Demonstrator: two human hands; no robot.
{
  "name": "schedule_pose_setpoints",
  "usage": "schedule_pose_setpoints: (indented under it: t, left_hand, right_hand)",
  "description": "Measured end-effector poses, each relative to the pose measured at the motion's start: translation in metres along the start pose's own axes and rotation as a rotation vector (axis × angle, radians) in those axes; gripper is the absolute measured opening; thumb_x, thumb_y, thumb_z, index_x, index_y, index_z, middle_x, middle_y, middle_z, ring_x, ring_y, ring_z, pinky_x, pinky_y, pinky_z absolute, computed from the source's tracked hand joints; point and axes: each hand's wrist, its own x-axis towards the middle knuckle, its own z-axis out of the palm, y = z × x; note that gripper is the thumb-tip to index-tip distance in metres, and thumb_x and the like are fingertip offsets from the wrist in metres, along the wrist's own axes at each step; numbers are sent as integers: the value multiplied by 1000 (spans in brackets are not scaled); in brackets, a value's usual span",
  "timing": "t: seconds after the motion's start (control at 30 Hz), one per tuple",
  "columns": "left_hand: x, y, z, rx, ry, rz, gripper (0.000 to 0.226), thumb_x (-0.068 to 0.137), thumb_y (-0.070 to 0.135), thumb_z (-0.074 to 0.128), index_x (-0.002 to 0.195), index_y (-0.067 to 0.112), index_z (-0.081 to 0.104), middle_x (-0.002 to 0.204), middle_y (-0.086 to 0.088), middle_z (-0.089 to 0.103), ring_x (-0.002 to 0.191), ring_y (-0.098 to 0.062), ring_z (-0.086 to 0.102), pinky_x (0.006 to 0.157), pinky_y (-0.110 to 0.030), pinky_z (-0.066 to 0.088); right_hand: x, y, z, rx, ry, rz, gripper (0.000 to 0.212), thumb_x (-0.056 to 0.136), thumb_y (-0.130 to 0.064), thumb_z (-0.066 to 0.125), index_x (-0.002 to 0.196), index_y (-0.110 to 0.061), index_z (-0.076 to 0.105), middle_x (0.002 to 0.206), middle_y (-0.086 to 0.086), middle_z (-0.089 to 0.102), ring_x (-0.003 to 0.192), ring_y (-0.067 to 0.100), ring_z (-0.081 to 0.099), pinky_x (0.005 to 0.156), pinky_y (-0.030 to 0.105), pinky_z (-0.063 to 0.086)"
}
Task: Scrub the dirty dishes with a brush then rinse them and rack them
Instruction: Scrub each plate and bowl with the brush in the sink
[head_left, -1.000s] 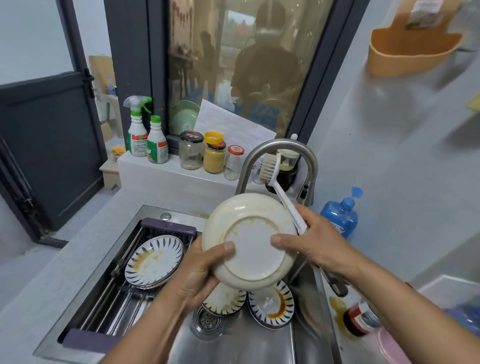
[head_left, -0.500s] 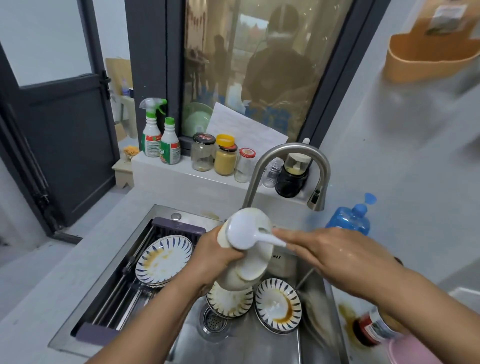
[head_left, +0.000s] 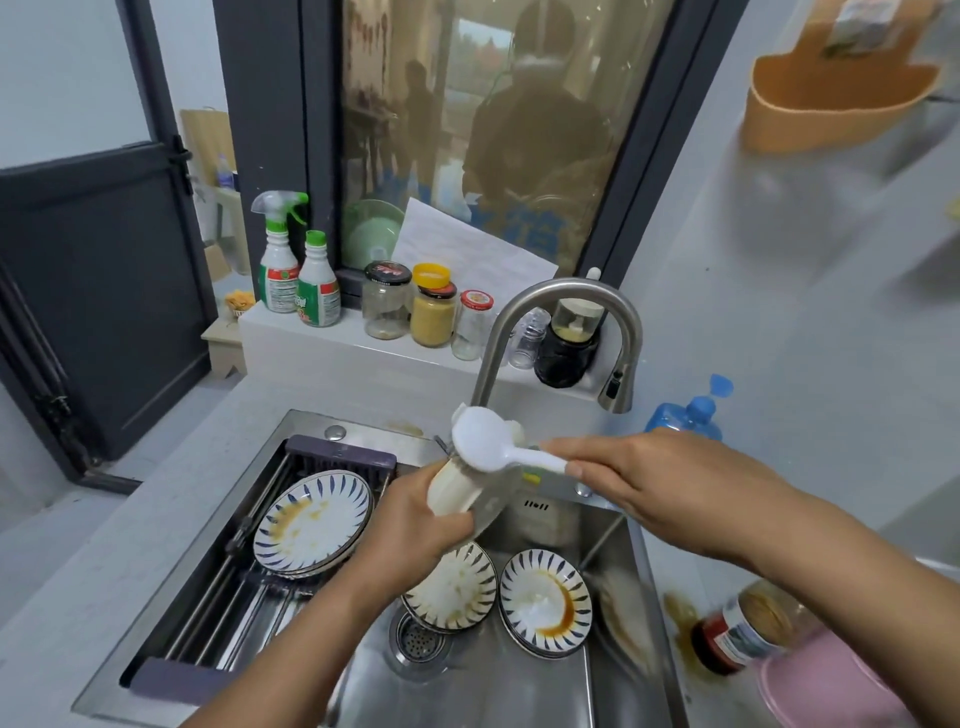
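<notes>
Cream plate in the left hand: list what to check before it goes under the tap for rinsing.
1. Left hand grips the cream plate firmly: ok, fingers curl round its lower rim.
2. Right hand holds the brush by its handle, head on the plate: ok.
3. Plate scrubbed clean: cannot tell, it is edge-on and blurred.
4. Water running from the faucet: not ok, no stream shows at the spout.
5. Rack ready for clean dishes: not ok, a stained patterned plate lies on it.
</notes>
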Motion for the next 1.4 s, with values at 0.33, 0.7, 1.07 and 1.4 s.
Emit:
schedule_pose_setpoints:
  t: [0.33, 0.7, 1.07, 1.4]
  left_hand:
    - [5, -1, -15, -763, 134, -77, 56, 67, -3, 73, 121, 8, 65, 115, -18, 74, 112, -36, 69, 92, -52, 59]
    - [11, -12, 13, -995, 40, -189, 53, 99, 30, 56, 147, 9, 49, 143, -23, 58, 134, -37, 55, 108, -60, 44]
    - [11, -22, 16, -935, 26, -184, 51, 97, 27, 56, 144, 7, 51, 137, -25, 62, 130, -39, 58, 98, -49, 56]
    - [22, -22, 1, -847, 38, -157, 60, 87, 31, 73, 139, 7, 55, 134, -22, 65, 124, -35, 63, 95, -50, 57]
  right_hand:
    - [-6, 62, 30, 734, -126, 284, 30, 106, -43, 43, 117, -64, 62, 58, -2, 41, 48, 11, 34, 45, 27, 26]
    - [-1, -17, 37, -7, 70, 53, 42, 101, -68, 19, 143, -70, 16, 109, -9, 69, 102, 21, 65, 84, 40, 53]
    - [8, -13, 32, 119, -112, 102, 39, 102, -64, 28, 141, -68, 29, 133, -15, 62, 118, 16, 59, 97, 43, 51]
    - [-5, -6, 41, 185, -197, 112, 33, 104, -59, 32, 133, -74, 29, 100, -22, 64, 95, 2, 59, 90, 39, 55]
